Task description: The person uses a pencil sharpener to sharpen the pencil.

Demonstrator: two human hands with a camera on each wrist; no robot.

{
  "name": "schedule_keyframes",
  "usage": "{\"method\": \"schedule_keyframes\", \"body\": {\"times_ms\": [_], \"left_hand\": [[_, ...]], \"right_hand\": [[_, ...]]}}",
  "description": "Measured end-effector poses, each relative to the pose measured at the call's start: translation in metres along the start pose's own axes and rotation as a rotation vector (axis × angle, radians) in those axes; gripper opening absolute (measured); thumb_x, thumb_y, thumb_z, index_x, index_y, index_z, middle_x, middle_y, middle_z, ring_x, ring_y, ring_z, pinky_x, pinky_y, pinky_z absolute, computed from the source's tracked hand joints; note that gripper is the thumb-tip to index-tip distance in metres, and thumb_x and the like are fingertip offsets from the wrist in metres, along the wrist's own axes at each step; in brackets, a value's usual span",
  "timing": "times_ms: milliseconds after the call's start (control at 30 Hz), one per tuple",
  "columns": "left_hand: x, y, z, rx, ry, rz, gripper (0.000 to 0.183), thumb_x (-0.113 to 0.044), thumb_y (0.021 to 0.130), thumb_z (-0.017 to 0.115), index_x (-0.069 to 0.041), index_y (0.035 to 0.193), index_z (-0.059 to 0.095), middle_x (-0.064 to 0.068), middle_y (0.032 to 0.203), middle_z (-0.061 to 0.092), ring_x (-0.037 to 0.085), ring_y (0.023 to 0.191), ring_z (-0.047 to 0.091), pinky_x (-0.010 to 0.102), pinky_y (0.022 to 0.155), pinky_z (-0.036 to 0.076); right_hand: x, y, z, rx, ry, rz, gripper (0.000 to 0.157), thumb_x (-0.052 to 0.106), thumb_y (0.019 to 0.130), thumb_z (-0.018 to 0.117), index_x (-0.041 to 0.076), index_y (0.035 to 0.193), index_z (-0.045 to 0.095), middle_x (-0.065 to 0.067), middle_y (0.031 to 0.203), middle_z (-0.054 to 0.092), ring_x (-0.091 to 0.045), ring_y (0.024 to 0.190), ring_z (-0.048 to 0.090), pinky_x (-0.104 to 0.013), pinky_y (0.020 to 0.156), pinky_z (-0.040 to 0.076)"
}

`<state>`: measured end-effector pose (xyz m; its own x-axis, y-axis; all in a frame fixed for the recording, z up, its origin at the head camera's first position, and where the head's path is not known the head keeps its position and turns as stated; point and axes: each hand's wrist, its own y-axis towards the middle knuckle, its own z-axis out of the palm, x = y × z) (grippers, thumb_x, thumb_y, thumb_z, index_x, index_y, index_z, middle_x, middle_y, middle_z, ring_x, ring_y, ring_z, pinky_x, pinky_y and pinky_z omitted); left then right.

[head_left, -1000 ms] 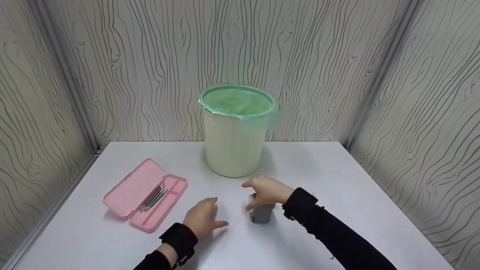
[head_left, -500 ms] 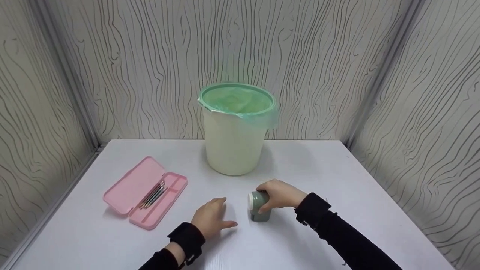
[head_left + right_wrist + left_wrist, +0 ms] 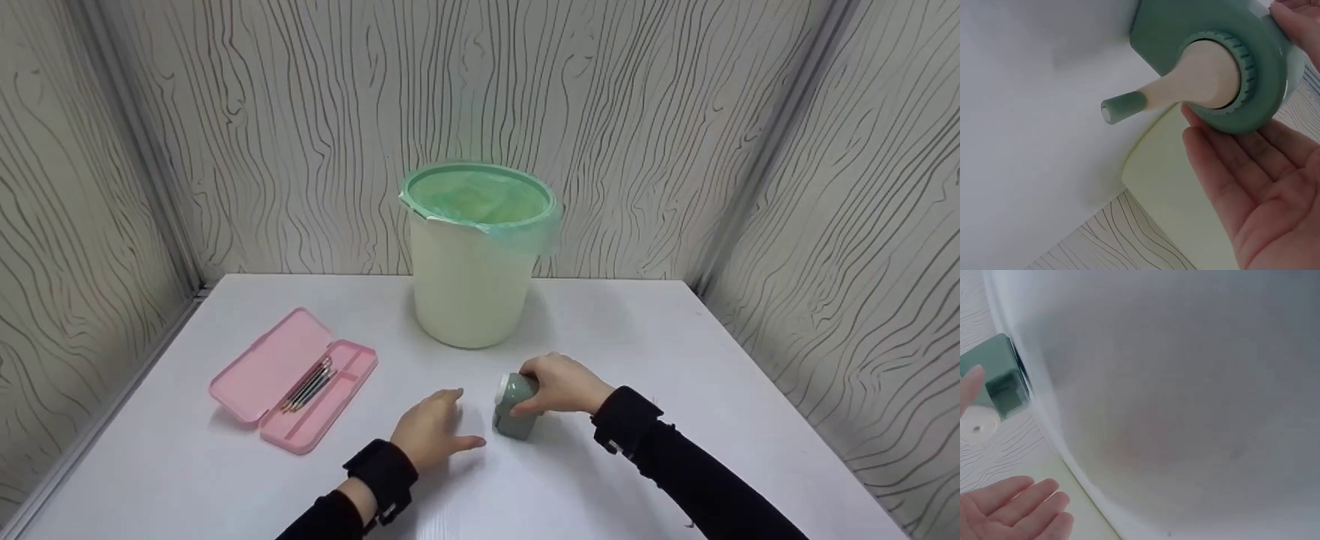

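Note:
A green hand-crank pencil sharpener (image 3: 513, 424) is on the white table in front of the bin, tilted a little. My right hand (image 3: 564, 384) holds it from the right, thumb on the near side and fingers over the far side. In the right wrist view, its cream crank (image 3: 1204, 76) ends in a green knob (image 3: 1123, 107). The left wrist view shows its white round front (image 3: 978, 424) with a small hole, and a dark see-through window (image 3: 1008, 391). To its left, my left hand (image 3: 429, 433) is held with fingers spread, touching nothing.
An open pink pencil case (image 3: 276, 367) with several pencils (image 3: 309, 390) lies on the left of the white table (image 3: 637, 330). A cream bin (image 3: 471, 289) with a green liner stands at the back. Patterned panels enclose the sides and back.
My right hand has come down from over the sharpener, moved to its right side and taken hold of it; the sharpener has tilted slightly. My left hand has shifted a little right.

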<state>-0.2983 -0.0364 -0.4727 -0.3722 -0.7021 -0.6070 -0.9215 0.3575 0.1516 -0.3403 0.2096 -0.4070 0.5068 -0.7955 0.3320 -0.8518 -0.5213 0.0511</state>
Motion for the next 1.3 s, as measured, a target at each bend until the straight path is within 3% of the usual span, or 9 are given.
{"method": "schedule_keyframes", "body": {"times_ms": [333,633,800,1000,1100,1300], "left_hand": [[-0.013,0.009,0.004,-0.029,-0.037,0.017,0.090,-0.050,0.078,0.086,0.002,0.144,0.053,0.023,0.144,0.060,0.040,0.134,0.058,0.054,0.110,0.047],[-0.021,0.016,0.012,-0.068,-0.148,-0.023,0.080,-0.037,0.080,0.088,0.001,0.142,0.055,0.020,0.137,0.066,0.035,0.125,0.065,0.052,0.104,0.051],[-0.021,0.019,0.018,-0.107,-0.209,-0.043,0.072,-0.034,0.080,0.088,0.001,0.136,0.059,0.018,0.128,0.070,0.031,0.114,0.069,0.050,0.097,0.055],[-0.017,0.020,0.020,-0.129,-0.205,-0.042,0.061,-0.033,0.080,0.088,0.000,0.126,0.065,0.017,0.118,0.075,0.028,0.104,0.073,0.046,0.090,0.058],[-0.014,0.020,0.018,-0.120,-0.217,-0.028,0.061,-0.034,0.080,0.088,0.000,0.124,0.066,0.017,0.117,0.075,0.027,0.104,0.073,0.046,0.090,0.058],[-0.007,0.022,0.004,-0.060,-0.250,0.045,0.057,-0.038,0.080,0.088,-0.003,0.122,0.069,0.009,0.112,0.077,0.017,0.099,0.070,0.039,0.088,0.056]], "right_hand": [[0.017,0.003,0.004,-0.113,0.128,0.155,0.042,0.046,0.075,0.088,0.008,0.079,0.073,0.004,0.069,0.069,-0.006,0.060,0.055,-0.023,0.058,0.045],[0.031,0.007,0.010,-0.202,0.192,0.242,0.050,0.051,0.075,0.087,0.015,0.058,0.057,0.011,0.054,0.047,-0.006,0.050,0.042,-0.021,0.049,0.034],[0.034,0.008,0.013,-0.227,0.190,0.243,0.057,0.051,0.075,0.087,0.019,0.053,0.045,0.012,0.052,0.036,-0.005,0.048,0.035,-0.021,0.047,0.028],[0.035,0.007,0.015,-0.225,0.199,0.214,0.062,0.052,0.075,0.086,0.021,0.051,0.038,0.014,0.050,0.030,-0.004,0.047,0.029,-0.021,0.046,0.025],[0.034,0.006,0.014,-0.199,0.213,0.198,0.059,0.053,0.079,0.084,0.020,0.052,0.043,0.014,0.051,0.033,-0.003,0.047,0.031,-0.020,0.046,0.027],[0.026,0.002,0.004,-0.099,0.233,0.088,0.048,0.049,0.091,0.074,0.009,0.066,0.069,0.011,0.057,0.051,-0.004,0.052,0.041,-0.019,0.051,0.035]]}}
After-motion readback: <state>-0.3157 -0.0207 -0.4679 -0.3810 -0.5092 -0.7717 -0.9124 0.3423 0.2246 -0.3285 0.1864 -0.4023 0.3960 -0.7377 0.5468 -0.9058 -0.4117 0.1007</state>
